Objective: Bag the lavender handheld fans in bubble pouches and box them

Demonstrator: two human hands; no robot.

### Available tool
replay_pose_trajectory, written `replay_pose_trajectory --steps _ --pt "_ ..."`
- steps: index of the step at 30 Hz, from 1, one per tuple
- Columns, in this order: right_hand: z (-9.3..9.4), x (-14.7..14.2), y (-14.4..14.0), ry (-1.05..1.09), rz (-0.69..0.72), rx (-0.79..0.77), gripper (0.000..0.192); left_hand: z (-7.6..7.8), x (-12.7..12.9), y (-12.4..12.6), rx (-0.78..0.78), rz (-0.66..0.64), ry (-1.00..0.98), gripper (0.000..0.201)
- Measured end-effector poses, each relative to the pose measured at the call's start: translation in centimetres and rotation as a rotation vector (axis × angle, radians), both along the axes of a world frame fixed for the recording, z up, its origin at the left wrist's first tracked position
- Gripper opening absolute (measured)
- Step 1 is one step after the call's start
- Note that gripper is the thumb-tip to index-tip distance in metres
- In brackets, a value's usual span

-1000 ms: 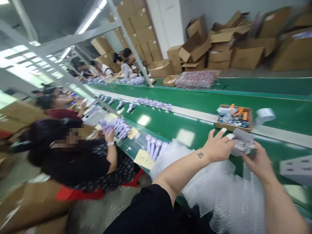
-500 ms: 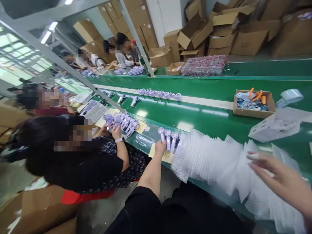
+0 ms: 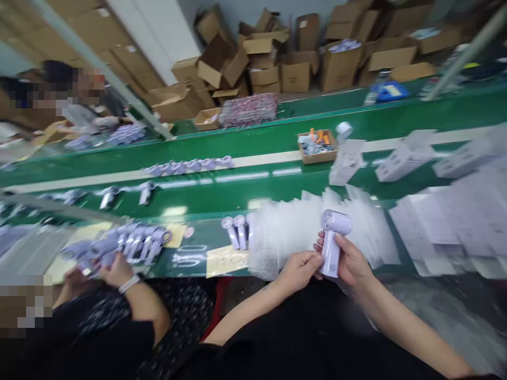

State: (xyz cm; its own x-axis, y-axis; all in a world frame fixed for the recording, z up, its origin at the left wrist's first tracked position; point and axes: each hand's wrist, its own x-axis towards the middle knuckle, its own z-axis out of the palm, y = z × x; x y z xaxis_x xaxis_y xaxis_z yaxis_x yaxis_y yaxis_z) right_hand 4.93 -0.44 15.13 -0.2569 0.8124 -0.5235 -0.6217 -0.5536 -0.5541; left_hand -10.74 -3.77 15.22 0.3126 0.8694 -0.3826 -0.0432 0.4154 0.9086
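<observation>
Lilac plastic: we hold a small handheld fan [image 3: 331, 244] upright just in front of us, above the near edge of the bench [image 3: 277, 184], its round head on top and its straight handle pointing down.
Right hand [image 3: 350, 261]: our grip is wrapped around the handle from the right side, fingers curled shut on it below the head.
Left hand [image 3: 299, 269]: our fingertips meet the lower handle from the left, a light pinch that steadies the fan.
Weight and stiffness: we judge it light and rigid, a hollow moulded shell that will not flex in the grip.
Surface: it looks smooth and slightly glossy, so we judge it could slip if pinched only by the fingertips.
Fragile part: the grilled head and whatever blades sit behind it are likely the weak point; the blur keeps us from seeing them clearly.
Where to hold: the handle, mid-length, with the head left free.
Just behind the fan: a fanned-out stack of clear bubble-wrap bags [image 3: 285, 232] lies on the bench, soft and crinkly.
Left of the bags: three more upright fans [image 3: 237, 229] stand beside a yellow paper slip [image 3: 225, 259].
Further left: a co-worker's hand [image 3: 114, 269] with a wristband rests by a lying row of fans [image 3: 138, 243].
Right of us: flat white cartons [image 3: 455, 221] are spread over the bench.
Beyond: a small open box of parts [image 3: 317, 145] sits on the green belt, and brown cardboard boxes [image 3: 301, 68] are heaped along the far wall.
</observation>
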Motion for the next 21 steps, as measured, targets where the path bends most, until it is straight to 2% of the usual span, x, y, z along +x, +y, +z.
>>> replay_pose_trajectory --steps 2,4,5,7,10,12,13,15,18,21 --pt "0.4 4.4 -1.0 -0.063 -0.121 0.013 0.034 0.8 1.6 1.9 0.135 -0.039 0.196 0.042" --pt "0.4 9.2 -3.1 -0.148 -0.172 -0.002 0.038 1.1 4.2 4.6 0.390 -0.012 0.395 0.036" --pt "0.1 11.5 -4.3 -0.197 -0.193 -0.032 0.040 1.1 6.2 5.9 0.549 -0.047 0.478 0.031" --pt "-1.0 15.3 -6.9 -0.283 -0.268 -0.124 0.042 0.2 11.5 7.8 0.841 -0.252 0.605 0.025" --pt "-3.7 19.0 -10.5 -0.304 -0.436 -0.301 0.039 -2.6 20.0 8.6 1.111 -0.738 0.798 0.023" --pt "-5.4 20.3 -12.4 -0.255 -0.496 -0.434 0.034 -4.9 24.1 8.3 1.117 -1.003 0.908 0.019" --pt "-6.1 20.7 -13.1 -0.229 -0.516 -0.484 0.033 -5.9 25.5 8.1 1.084 -1.089 0.944 0.016" --pt "-7.0 21.2 -14.3 -0.187 -0.540 -0.529 0.033 -7.4 26.7 8.1 0.999 -1.175 0.978 0.010" --pt "-7.0 21.5 -14.7 -0.129 -0.570 -0.506 0.036 -8.1 26.6 9.2 0.904 -1.126 0.995 0.012" --pt "-5.9 21.5 -13.3 -0.049 -0.534 -0.419 0.038 -7.5 25.7 10.4 0.793 -1.014 1.000 0.014"
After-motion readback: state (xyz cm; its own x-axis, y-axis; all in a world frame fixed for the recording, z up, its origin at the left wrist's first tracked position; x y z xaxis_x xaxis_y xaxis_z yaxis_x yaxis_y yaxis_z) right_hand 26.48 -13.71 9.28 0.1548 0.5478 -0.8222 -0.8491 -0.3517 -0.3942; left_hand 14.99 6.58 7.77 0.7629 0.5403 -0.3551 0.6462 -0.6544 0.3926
